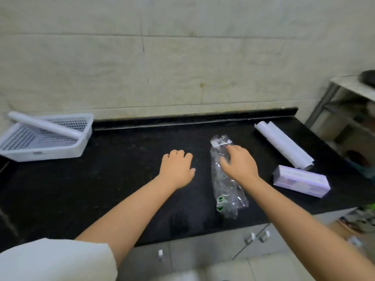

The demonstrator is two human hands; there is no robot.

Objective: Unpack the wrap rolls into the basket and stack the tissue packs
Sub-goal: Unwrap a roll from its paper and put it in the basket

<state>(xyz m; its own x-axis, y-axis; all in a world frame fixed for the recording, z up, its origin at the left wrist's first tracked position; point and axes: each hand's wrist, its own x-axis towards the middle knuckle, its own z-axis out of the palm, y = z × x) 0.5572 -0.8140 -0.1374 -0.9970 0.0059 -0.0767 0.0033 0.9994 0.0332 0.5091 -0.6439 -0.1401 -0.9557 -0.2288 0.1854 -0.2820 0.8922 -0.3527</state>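
While right hand (239,164) pinches clear wrapper (227,179), left hand (176,169) flat

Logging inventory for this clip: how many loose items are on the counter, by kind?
Wrap rolls: 2, one in the basket and one at the far right
White basket: 1
Purple box: 1
Crumpled clear plastic bag: 1, under the fingers of the right hand
Total: 5

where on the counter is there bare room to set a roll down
Bare counter between the basket and left hand, also the back strip. Crowded on the right: plastic wrapper, loose roll, purple box.
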